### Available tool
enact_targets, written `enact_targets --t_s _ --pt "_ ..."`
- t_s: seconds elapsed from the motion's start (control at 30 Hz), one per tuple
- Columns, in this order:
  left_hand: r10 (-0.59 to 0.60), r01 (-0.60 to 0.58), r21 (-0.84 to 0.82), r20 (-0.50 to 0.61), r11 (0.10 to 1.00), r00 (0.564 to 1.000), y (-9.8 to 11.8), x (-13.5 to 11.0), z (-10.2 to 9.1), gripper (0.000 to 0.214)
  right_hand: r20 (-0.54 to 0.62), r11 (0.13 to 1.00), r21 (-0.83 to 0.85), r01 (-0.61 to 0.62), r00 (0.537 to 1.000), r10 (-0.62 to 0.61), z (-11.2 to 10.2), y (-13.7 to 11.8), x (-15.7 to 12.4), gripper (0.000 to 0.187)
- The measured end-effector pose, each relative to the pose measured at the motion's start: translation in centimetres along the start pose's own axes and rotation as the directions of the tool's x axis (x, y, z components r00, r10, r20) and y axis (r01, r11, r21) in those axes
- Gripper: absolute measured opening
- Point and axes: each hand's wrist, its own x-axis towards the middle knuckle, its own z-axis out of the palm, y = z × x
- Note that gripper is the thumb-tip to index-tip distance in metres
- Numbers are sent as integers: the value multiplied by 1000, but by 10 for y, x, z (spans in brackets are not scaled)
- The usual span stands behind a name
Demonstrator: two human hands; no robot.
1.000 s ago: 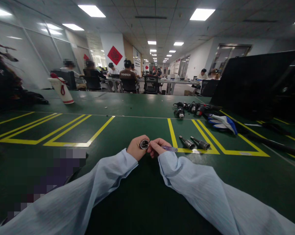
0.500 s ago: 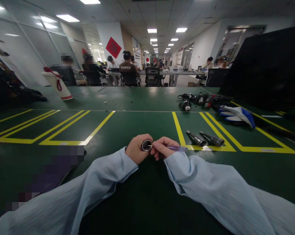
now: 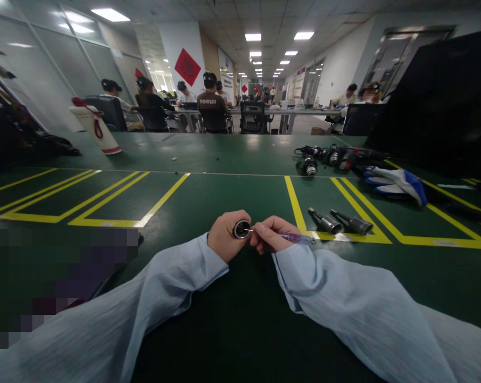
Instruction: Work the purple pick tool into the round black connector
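My left hand (image 3: 223, 236) is closed around a small round metal part (image 3: 241, 229) whose open end faces me. My right hand (image 3: 269, 234) pinches a thin screwdriver with a clear purple handle (image 3: 298, 239), and its tip rests inside the round part. Both hands sit low over the green table (image 3: 224, 202), near its middle. Light blue sleeves cover both forearms.
Two metal cylinders (image 3: 340, 223) lie to the right on a yellow line. Further back are several dark tool parts (image 3: 324, 157) and a blue and white glove (image 3: 396, 181). A white cup (image 3: 94, 127) stands back left. A dark panel (image 3: 444, 106) rises at right. People sit at distant desks.
The view has tilted and shifted slightly; my hands stay together, still on the round part and the screwdriver. Nothing has been picked up or let go.
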Motion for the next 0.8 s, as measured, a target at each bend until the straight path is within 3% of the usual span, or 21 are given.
enact_targets --t_s 0.1,0.2,0.27,0.33,0.43,0.5,0.67,0.8 --pt "30 -30 40 15 999 999 1 -2 0 7 -52 963 -249 99 992 -115 2 -5 -6 24" --pt "62 -64 64 36 996 997 3 -4 0 8 -34 848 -491 200 968 -248 2 -12 -11 22" --pt "76 -78 68 41 995 996 5 -5 0 7 -21 810 -549 203 966 -256 2 -15 -12 23" --pt "65 -68 54 56 996 996 7 -6 0 7 -30 866 -478 146 983 -182 2 -16 -11 24" --pt "29 -30 18 82 999 996 9 -6 -1 6 -16 975 -223 -19 1000 16 0 -14 -7 26" --pt "7 -5 -21 90 1000 996 10 -6 -1 5 25 992 -68 -102 994 104 -1 -10 -5 26" --pt "-45 59 -172 80 983 996 9 -6 -1 5 76 990 121 -77 995 68 -3 -5 -4 25" --pt "-50 60 -156 66 986 997 9 -6 0 5 10 999 38 -10 1000 9 -1 -6 -7 25"
